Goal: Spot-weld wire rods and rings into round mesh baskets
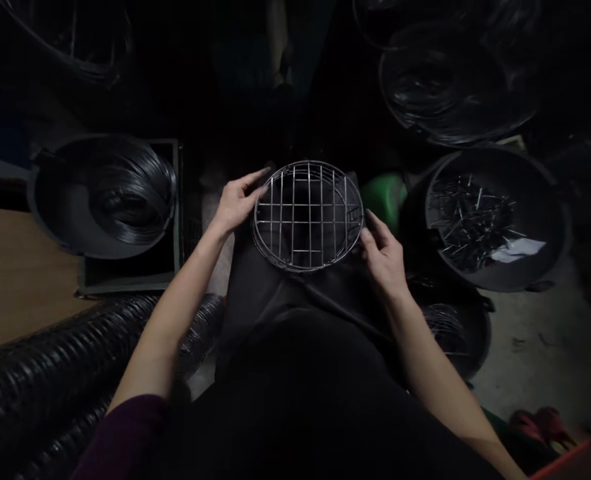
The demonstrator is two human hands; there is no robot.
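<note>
A round wire rack (309, 221) with a crossed grid and a rim of several wire rings is held above my dark-clothed lap. My left hand (238, 202) grips its left edge, with the thumb and forefinger reaching along the rim. At the right edge, my right hand (383, 253) has its fingers closed against the rim. The underside of the rack and some fingertips are hidden.
Left stands a tub (55, 213) of coiled wire. On the right, another tub (550, 220) contains short wire pieces and a white scrap (518, 250). Long stacks of wire rings (65, 353) lie lower left. Something green (385, 197) sits behind my right hand.
</note>
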